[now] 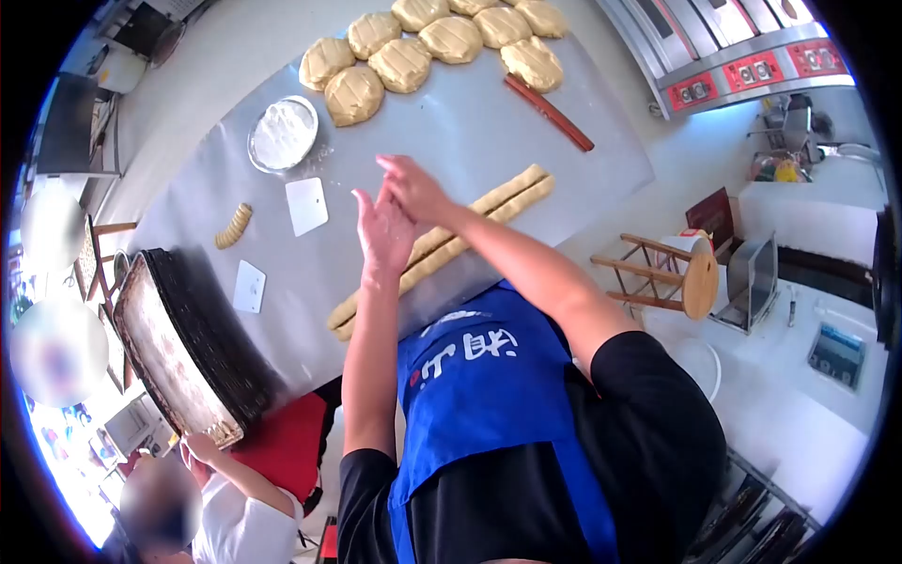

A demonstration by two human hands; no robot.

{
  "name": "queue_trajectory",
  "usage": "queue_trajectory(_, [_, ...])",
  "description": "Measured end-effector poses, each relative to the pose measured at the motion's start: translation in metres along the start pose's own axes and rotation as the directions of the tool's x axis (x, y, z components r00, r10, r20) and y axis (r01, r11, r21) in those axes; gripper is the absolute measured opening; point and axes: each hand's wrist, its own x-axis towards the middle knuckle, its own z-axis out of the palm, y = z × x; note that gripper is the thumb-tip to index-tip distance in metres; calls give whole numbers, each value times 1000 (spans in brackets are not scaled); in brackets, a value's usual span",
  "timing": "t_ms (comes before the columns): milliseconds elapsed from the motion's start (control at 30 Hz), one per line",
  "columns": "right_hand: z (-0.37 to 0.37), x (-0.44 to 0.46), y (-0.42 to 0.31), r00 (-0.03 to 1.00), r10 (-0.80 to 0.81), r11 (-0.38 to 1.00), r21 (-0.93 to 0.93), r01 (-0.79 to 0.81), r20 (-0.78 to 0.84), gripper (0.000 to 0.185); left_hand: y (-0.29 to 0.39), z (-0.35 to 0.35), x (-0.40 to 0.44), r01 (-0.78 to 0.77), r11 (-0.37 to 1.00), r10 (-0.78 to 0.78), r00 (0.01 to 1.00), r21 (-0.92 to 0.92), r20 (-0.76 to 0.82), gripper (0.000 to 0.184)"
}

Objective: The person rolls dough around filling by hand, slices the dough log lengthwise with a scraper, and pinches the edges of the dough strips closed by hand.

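My left hand [384,232] is raised over the metal table, palm up with its thumb apart, and holds nothing. My right hand [416,192] touches the left one's fingers, its own fingers spread and without an object. Beneath both hands, two long dough strips [512,199] lie side by side along the table's near edge; my hands and forearms hide their middle. Left of the hands are a white scraper [307,207] and a bowl of white flour [283,134]. Farther left lies a small ridged dough piece [234,226], with another white scraper [249,287] below it.
Several scored dough rounds [400,65] cover the far part of the table [451,122]. A reddish-brown stick [550,114] lies at the right. Stacked dark trays [183,348] stand at the left edge, where another person's hand [200,448] touches them. A wooden stool [700,278] is at the right.
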Motion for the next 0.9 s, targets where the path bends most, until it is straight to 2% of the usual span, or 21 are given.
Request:
queue_trajectory(33, [-27, -2, 13, 996, 84, 996, -12, -84, 9, 50, -14, 4, 7, 28, 1000, -28, 996, -4, 87, 87])
queue_trajectory(67, [-55, -8, 28, 986, 163, 986, -26, -162, 28, 45, -29, 9, 11, 18, 986, -20, 1000, 168, 8, 88])
queue_trajectory(100, [-85, -17, 47, 997, 77, 982, -175, -77, -7, 42, -47, 6, 19, -55, 888, 68, 998, 456, -12, 82])
queue_trajectory(133, [-112, -25, 67, 999, -26, 950, -311, 19, -19, 39, -66, -4, 28, -103, 702, 167, 986, 705, -22, 77])
queue_trajectory(167, [-141, -36, 84, 994, -105, 901, -425, 86, -23, 35, -89, -14, 39, -118, 447, 308, 951, 886, -28, 60])
queue_trajectory(200, [-169, -47, 88, 995, -99, 842, -531, 96, 23, 34, -106, -15, 45, -45, -9, 381, 924, 999, 45, 47])
queue_trajectory(233, [-194, -59, 105, 992, -79, 778, -617, 121, 95, 35, -127, -30, 57, -32, -328, 338, 929, 944, 149, 49])
queue_trajectory(267, [-215, -71, 116, 983, -51, 731, -664, 158, 177, 35, -147, -34, 56, -169, -469, 340, 871, 867, 354, 53])
queue_trajectory(300, [-230, -83, 123, 969, -15, 677, -711, 192, 247, 36, -163, -27, 50, -125, -464, 386, 863, 877, 327, 53])
queue_trajectory(367, [-248, -93, 127, 937, -63, 677, -675, 293, 343, 35, -186, -5, 46, -78, -574, 209, 948, 815, 238, 58])
queue_trajectory(433, [-257, -95, 127, 905, -90, 677, -641, 361, 415, 33, -194, 15, 44, -6, -608, 227, 957, 794, 181, 60])
queue_trajectory(467, [-259, -91, 124, 896, -33, 699, -631, 336, 442, 35, -194, 23, 45, 33, -650, 222, 964, 759, 148, 62])
queue_trajectory(500, [-260, -86, 120, 884, 23, 717, -624, 310, 466, 36, -194, 25, 52, 55, -647, 243, 960, 760, 137, 62])
queue_trajectory(567, [-264, -74, 122, 862, 11, 735, -589, 337, 506, 38, -189, 22, 69, 178, -572, 283, 959, 801, -12, 69])
queue_trajectory(600, [-266, -66, 122, 849, 10, 748, -567, 344, 529, 40, -187, 16, 76, 188, -569, 300, 954, 801, -11, 69])
queue_trajectory(633, [-267, -59, 121, 844, -4, 745, -561, 360, 537, 40, -184, 11, 81, 171, -548, 221, 974, 819, -55, 71])
queue_trajectory(667, [-268, -53, 121, 805, 118, 791, -545, 278, 582, 42, -184, 6, 85, 155, -523, 137, 986, 838, -97, 73])
queue_trajectory(700, [-269, -49, 122, 746, 236, 823, -536, 187, 623, 44, -182, 8, 82, 161, -520, 149, 984, 839, -96, 73])
queue_trajectory(767, [-267, -47, 123, 727, 222, 845, -501, 189, 649, 42, -182, 12, 75, 53, -662, 83, 997, 747, 4, 68])
queue_trajectory(833, [-266, -51, 130, 706, 215, 866, -466, 182, 675, 40, -187, 0, 73, 37, -624, 112, 993, 781, 43, 67])
queue_trajectory(900, [-264, -55, 137, 733, 281, 943, -321, -91, 619, 43, -189, -13, 76, 20, -587, 148, 986, 809, 83, 66])
